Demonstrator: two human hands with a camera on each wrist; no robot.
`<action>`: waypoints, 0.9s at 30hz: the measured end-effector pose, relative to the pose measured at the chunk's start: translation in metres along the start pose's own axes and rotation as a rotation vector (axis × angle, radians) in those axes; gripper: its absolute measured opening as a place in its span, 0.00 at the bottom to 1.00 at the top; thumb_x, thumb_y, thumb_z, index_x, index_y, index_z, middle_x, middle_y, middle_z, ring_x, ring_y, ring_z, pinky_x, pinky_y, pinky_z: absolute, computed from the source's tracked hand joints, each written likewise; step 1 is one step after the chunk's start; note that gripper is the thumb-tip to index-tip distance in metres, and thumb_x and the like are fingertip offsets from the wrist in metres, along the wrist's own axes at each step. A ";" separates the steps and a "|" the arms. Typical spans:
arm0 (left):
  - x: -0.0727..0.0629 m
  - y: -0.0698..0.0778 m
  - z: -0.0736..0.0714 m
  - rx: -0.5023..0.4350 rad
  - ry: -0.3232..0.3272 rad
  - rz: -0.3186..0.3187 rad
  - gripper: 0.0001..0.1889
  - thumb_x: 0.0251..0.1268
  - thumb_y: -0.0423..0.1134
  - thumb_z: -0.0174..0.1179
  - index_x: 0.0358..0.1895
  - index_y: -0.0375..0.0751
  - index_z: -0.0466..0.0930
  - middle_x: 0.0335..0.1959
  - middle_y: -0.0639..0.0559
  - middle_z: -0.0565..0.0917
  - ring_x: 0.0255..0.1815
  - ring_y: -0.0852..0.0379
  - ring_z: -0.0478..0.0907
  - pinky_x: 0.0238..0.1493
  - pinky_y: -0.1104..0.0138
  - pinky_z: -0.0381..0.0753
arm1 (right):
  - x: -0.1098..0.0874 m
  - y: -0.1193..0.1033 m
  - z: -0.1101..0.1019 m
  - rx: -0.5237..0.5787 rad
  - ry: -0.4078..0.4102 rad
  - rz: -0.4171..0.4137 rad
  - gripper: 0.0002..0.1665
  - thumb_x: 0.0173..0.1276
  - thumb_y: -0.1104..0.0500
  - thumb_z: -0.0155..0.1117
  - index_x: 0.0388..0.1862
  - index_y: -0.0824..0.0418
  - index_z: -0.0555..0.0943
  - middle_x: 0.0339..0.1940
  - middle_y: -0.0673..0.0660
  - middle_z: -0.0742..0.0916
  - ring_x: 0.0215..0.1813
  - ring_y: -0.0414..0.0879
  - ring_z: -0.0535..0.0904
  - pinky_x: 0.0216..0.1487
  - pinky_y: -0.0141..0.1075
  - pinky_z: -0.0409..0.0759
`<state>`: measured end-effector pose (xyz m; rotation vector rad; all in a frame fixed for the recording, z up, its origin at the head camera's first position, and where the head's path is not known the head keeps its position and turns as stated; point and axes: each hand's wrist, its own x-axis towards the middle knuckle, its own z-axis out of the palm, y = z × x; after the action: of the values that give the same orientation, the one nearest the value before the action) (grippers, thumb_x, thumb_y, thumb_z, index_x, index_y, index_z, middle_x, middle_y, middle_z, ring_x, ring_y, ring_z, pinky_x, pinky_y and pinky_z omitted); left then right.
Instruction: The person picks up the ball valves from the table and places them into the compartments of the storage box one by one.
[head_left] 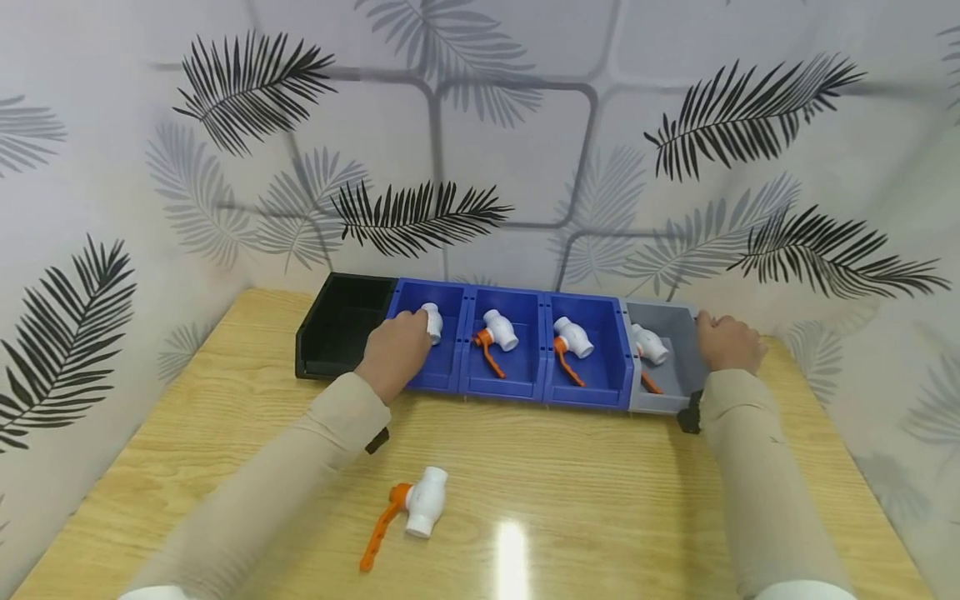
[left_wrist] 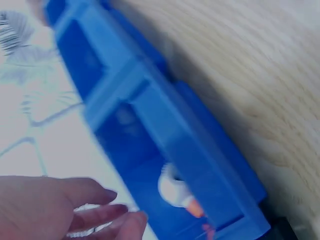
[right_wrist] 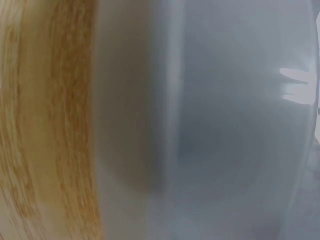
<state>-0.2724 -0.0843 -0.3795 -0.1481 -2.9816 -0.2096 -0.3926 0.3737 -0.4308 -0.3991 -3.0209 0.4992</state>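
Observation:
My left hand (head_left: 397, 352) is over the leftmost blue bin (head_left: 442, 379). In the left wrist view its fingers (left_wrist: 100, 217) are loosely bent, hold nothing and stand apart from the white ball valve (left_wrist: 172, 187) in that bin. In the head view the hand hides part of this valve (head_left: 432, 323). My right hand (head_left: 729, 342) is at the right wall of the grey bin (head_left: 652, 402); its fingertips are hidden, so its grip cannot be made out. Inside the grey bin lies a ball valve (head_left: 651, 345) with an orange lever.
Left of the blue bins stands a black bin (head_left: 318, 367). The middle blue bin holds a ball valve (head_left: 501, 331), and the right blue bin another valve (head_left: 574, 337). One more ball valve (head_left: 426, 502) lies on the wooden table (head_left: 585, 483). Behind is a patterned wall (head_left: 517, 158).

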 end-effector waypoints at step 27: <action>-0.150 -0.039 -0.015 -0.562 -0.578 0.120 0.08 0.63 0.42 0.58 0.38 0.42 0.76 0.29 0.57 0.76 0.28 0.59 0.71 0.31 0.66 0.72 | -0.003 -0.002 -0.003 -0.020 -0.009 -0.014 0.43 0.71 0.40 0.23 0.46 0.75 0.73 0.49 0.78 0.75 0.50 0.74 0.69 0.46 0.62 0.63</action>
<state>-0.1270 -0.1378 -0.3935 -0.5272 -3.3493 -1.1661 -0.3894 0.3724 -0.4276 -0.3772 -3.0373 0.4718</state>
